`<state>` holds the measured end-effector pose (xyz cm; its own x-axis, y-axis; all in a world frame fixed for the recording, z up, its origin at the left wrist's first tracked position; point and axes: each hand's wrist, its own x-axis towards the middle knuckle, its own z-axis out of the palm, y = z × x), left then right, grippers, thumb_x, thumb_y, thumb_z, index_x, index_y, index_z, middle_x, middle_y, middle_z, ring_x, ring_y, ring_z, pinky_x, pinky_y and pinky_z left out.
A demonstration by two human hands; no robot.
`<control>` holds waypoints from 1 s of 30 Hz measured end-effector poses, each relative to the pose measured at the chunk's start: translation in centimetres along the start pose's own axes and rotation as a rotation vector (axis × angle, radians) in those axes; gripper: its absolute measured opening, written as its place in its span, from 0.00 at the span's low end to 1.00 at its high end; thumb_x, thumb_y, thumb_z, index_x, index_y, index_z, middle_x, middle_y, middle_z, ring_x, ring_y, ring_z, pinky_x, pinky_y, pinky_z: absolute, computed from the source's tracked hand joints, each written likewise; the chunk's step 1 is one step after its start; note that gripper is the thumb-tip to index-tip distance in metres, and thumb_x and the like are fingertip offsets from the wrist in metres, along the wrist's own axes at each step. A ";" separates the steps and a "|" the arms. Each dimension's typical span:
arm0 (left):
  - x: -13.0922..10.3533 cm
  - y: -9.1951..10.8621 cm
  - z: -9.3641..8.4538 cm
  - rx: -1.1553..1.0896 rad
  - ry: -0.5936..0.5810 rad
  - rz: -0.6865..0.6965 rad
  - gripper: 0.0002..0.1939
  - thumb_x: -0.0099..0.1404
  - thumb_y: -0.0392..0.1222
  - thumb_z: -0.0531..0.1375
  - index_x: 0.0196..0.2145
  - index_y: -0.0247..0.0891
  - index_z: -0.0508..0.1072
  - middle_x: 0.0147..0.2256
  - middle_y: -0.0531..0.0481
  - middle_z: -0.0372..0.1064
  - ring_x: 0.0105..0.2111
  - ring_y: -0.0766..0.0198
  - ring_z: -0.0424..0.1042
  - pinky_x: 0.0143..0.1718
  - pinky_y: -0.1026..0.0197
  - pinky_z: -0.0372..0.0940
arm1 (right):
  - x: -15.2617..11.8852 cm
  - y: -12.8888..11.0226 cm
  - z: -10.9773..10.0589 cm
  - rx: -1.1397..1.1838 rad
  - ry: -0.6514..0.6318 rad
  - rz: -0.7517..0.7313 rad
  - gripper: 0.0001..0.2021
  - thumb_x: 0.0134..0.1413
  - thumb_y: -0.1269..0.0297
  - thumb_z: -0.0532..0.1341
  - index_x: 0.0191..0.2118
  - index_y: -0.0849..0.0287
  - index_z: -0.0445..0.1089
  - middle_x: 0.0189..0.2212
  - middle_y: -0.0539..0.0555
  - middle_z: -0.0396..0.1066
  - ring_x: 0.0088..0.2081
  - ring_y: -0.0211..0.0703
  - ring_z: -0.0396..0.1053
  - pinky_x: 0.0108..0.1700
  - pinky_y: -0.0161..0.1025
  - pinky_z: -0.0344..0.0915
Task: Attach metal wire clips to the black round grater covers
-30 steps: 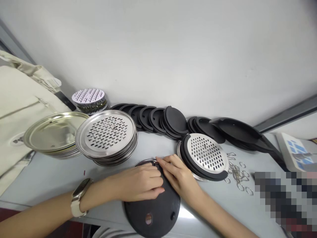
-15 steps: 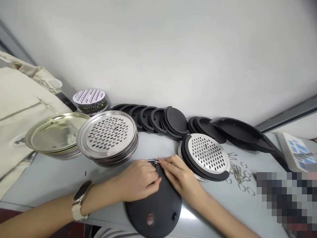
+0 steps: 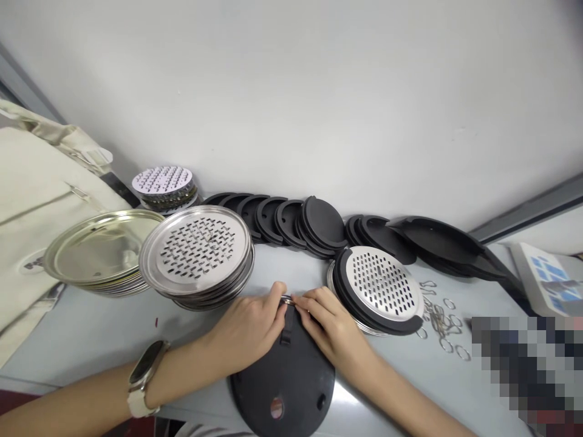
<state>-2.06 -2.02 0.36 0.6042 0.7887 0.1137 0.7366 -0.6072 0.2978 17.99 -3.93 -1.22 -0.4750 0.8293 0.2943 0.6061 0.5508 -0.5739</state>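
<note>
A round black plate (image 3: pixel 282 379) lies flat near the table's front edge, with two holes low on its face and a short black tab (image 3: pixel 286 331) near its top. At its upper rim is a small shiny metal ring (image 3: pixel 288 300), partly hidden by fingers. My left hand (image 3: pixel 252 328), with a watch on its wrist, pinches the ring from the left between thumb and forefinger. My right hand (image 3: pixel 330 318) has thumb and fingertips closed on the ring's right side, its other fingers against the plate's edge.
Grater discs (image 3: pixel 200 249) are stacked at left beside metal plates (image 3: pixel 102 249). A black-rimmed grater disc (image 3: pixel 382 282) tops a pile at right, next to loose wire rings and clips (image 3: pixel 441 321). Black plates (image 3: pixel 291 221) line the wall; a backpack (image 3: pixel 27 200) stands far left.
My left hand has shifted from a fist over the tab to a pinch at the upper rim, uncovering the tab. My right hand has stayed nearly in place.
</note>
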 end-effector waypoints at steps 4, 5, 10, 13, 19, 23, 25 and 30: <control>-0.1 -0.2 -0.1 -0.023 -0.029 0.064 0.07 0.72 0.33 0.45 0.43 0.39 0.60 0.25 0.54 0.69 0.23 0.62 0.71 0.22 0.63 0.51 | 0.0 -0.1 0.0 -0.021 0.002 -0.004 0.12 0.67 0.71 0.51 0.52 0.60 0.66 0.38 0.57 0.65 0.41 0.47 0.64 0.44 0.46 0.68; -0.1 -0.3 -0.1 -0.026 -0.037 0.069 0.07 0.72 0.32 0.45 0.41 0.39 0.60 0.25 0.54 0.68 0.23 0.62 0.71 0.22 0.62 0.51 | 0.1 -0.2 0.0 -0.024 0.003 -0.001 0.12 0.67 0.71 0.51 0.52 0.60 0.66 0.38 0.57 0.65 0.41 0.47 0.64 0.43 0.46 0.68; 0.0 -0.4 -0.1 -0.024 -0.024 0.094 0.09 0.71 0.30 0.45 0.34 0.40 0.58 0.22 0.55 0.65 0.21 0.63 0.69 0.21 0.60 0.48 | 0.3 -0.4 -0.2 -0.038 -0.004 0.016 0.10 0.68 0.70 0.50 0.48 0.59 0.67 0.36 0.57 0.65 0.40 0.47 0.64 0.42 0.46 0.68; 0.0 -0.5 0.1 -0.016 -0.011 0.099 0.09 0.71 0.30 0.45 0.34 0.40 0.58 0.22 0.55 0.65 0.20 0.63 0.68 0.21 0.60 0.47 | 0.3 -0.4 -0.3 -0.042 0.002 0.013 0.10 0.67 0.70 0.50 0.47 0.59 0.67 0.36 0.57 0.66 0.39 0.47 0.64 0.42 0.46 0.68; 0.1 -0.6 0.3 -0.023 -0.003 0.093 0.09 0.71 0.31 0.46 0.34 0.40 0.58 0.22 0.55 0.65 0.21 0.63 0.69 0.21 0.61 0.48 | 0.3 -0.5 -0.2 -0.069 0.026 0.007 0.09 0.67 0.71 0.50 0.47 0.58 0.66 0.35 0.56 0.66 0.38 0.47 0.64 0.40 0.45 0.68; 0.1 -0.6 0.2 -0.027 -0.014 0.097 0.09 0.71 0.31 0.46 0.35 0.40 0.60 0.23 0.54 0.66 0.22 0.62 0.70 0.23 0.61 0.51 | 0.4 -0.6 -0.2 -0.085 0.019 0.025 0.09 0.67 0.71 0.51 0.46 0.58 0.66 0.35 0.56 0.66 0.38 0.47 0.64 0.40 0.45 0.68; 0.1 -0.6 0.2 -0.030 -0.015 0.094 0.09 0.71 0.31 0.46 0.35 0.39 0.62 0.24 0.53 0.67 0.23 0.61 0.71 0.23 0.61 0.53 | 0.5 -0.6 -0.2 -0.099 0.014 0.036 0.08 0.67 0.71 0.51 0.45 0.59 0.66 0.36 0.56 0.66 0.38 0.47 0.64 0.41 0.46 0.68; 0.0 -0.7 0.2 -0.078 0.051 0.112 0.10 0.71 0.31 0.46 0.39 0.38 0.66 0.28 0.51 0.72 0.28 0.61 0.74 0.26 0.63 0.58 | 0.5 -0.7 -0.2 -0.122 0.030 0.055 0.07 0.67 0.70 0.51 0.43 0.58 0.66 0.35 0.56 0.66 0.38 0.47 0.64 0.40 0.46 0.68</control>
<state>-2.55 -1.60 -0.08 0.6636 0.7215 0.1975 0.6386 -0.6839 0.3527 17.41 -3.87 -0.53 -0.4207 0.8602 0.2883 0.7045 0.5100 -0.4936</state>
